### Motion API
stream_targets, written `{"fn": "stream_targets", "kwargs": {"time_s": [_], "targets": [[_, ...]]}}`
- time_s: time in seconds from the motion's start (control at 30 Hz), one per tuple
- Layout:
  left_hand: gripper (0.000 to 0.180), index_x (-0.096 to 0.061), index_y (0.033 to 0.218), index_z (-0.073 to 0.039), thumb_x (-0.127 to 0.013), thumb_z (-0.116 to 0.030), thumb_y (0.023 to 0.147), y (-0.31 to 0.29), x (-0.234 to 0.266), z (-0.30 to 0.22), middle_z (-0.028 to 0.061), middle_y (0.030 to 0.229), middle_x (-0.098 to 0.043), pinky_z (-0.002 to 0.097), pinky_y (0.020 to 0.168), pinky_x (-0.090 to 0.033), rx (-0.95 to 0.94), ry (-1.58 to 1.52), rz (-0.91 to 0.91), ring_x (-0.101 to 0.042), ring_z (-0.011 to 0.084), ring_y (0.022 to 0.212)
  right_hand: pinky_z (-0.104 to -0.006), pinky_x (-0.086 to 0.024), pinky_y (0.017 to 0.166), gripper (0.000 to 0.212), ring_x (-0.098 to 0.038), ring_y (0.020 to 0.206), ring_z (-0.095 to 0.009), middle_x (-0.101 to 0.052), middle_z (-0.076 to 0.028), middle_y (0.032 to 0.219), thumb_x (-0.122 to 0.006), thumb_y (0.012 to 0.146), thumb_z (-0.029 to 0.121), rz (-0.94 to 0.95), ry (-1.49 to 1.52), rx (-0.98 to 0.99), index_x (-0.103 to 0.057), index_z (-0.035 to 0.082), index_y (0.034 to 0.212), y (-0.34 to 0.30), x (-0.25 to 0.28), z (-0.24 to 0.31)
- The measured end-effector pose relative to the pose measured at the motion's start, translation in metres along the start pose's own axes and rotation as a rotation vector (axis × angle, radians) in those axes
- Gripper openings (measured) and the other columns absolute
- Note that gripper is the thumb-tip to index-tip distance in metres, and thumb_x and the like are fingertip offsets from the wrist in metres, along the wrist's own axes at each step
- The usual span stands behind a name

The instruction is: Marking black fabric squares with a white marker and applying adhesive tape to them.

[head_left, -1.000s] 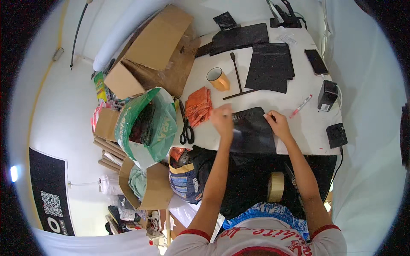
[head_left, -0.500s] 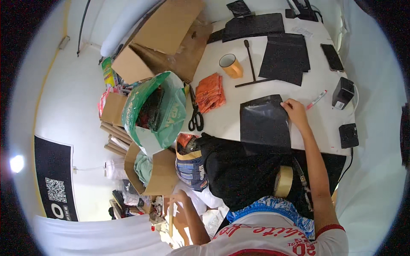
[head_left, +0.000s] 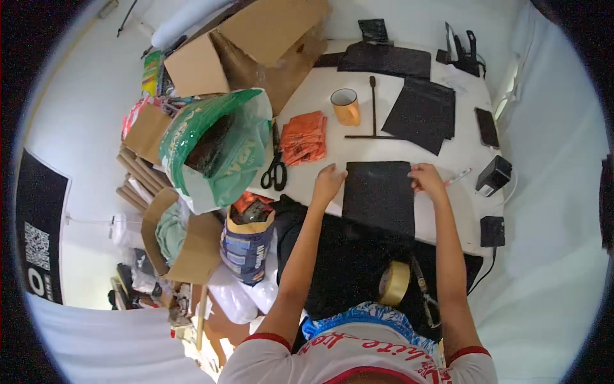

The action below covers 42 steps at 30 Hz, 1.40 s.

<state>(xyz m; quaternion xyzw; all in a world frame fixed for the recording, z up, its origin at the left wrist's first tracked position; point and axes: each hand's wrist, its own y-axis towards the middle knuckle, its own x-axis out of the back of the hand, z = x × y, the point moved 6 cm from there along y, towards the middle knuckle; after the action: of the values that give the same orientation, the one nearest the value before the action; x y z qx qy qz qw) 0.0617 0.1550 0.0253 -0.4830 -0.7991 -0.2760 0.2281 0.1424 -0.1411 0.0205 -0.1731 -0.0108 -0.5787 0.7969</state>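
- Black sheet (head_left: 378,198): laid right of frame centre on the counter (head_left: 377,151); long axis directed up and down the frame, straight short edge uppermost.
- Right hand (head_left: 427,181): sheet's upper right edge pinched in its grip.
- Left hand (head_left: 328,185): placed at upper left corner; grip cannot be told.

Upper garment: a white short-sleeved shirt (head_left: 276,366); large red script lettering (head_left: 377,345) is printed across it, with smaller red marks set toward the right side. The sleeves are edged with red bands (head_left: 470,352); the neckline (head_left: 368,370) is trimmed in red. Lower garment: blue-and-white patterned cloth (head_left: 368,314), creased. Left grip (head_left: 328,184), right grip (head_left: 428,181): left bare.
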Motion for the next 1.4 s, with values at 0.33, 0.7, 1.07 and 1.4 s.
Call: {"fn": "stream_targets", "kwargs": {"time_s": [0.33, 0.7, 1.07, 1.4], "targets": [[0.062, -0.057, 0.113, 0.002, -0.074, -0.040, 0.071, 0.013, -0.055, -0.013, 0.0050, 0.079, -0.059, 0.0266, 0.048, -0.041, 0.344, -0.213, 0.464, -0.052, 0.0133, 0.061, -0.0275, -0.055, 0.056, 0.018, -0.068, 0.071, -0.024, -0.060, -0.008, 0.086, -0.057, 0.085, 0.010, -0.028, 0.387, -0.064, -0.056, -0.002, 0.098, 0.002, 0.006, -0.021], [0.051, -0.059, 0.109, -0.002, -0.068, -0.041, 0.077, 0.029, -0.063, -0.026, 0.0046, 0.076, -0.058, 0.0257, 0.052, -0.041, 0.254, -0.308, 0.418, -0.050, 0.0121, 0.061, -0.0262, -0.054, 0.066, 0.021, -0.065, 0.080, -0.019, -0.060, -0.009, 0.095, -0.053, 0.087, 0.005, 0.041, 0.252, 0.134, -0.054, -0.001, 0.108, 0.011, 0.020, -0.014], [0.032, -0.068, 0.086, -0.002, -0.065, -0.033, 0.080, 0.036, -0.075, -0.019, 0.0040, 0.069, -0.066, 0.0258, 0.045, -0.039, 0.283, -0.259, 0.609, -0.050, 0.0104, 0.050, -0.0234, -0.054, 0.063, 0.024, -0.066, 0.077, -0.018, -0.059, -0.011, 0.105, -0.050, 0.087, -0.001, 0.107, 0.203, 0.179, -0.054, -0.003, 0.110, 0.019, 0.021, -0.016], [0.018, -0.065, 0.086, -0.003, -0.064, -0.021, 0.082, 0.024, -0.071, -0.020, 0.0051, 0.072, -0.067, 0.0212, 0.039, -0.032, 0.470, -0.582, 0.563, -0.046, 0.0062, 0.046, -0.0254, -0.052, 0.046, 0.029, -0.062, 0.058, -0.016, -0.056, -0.010, 0.102, -0.060, 0.082, 0.003, 0.023, 0.159, 0.034, -0.053, -0.002, 0.110, 0.005, 0.034, -0.007]]}}
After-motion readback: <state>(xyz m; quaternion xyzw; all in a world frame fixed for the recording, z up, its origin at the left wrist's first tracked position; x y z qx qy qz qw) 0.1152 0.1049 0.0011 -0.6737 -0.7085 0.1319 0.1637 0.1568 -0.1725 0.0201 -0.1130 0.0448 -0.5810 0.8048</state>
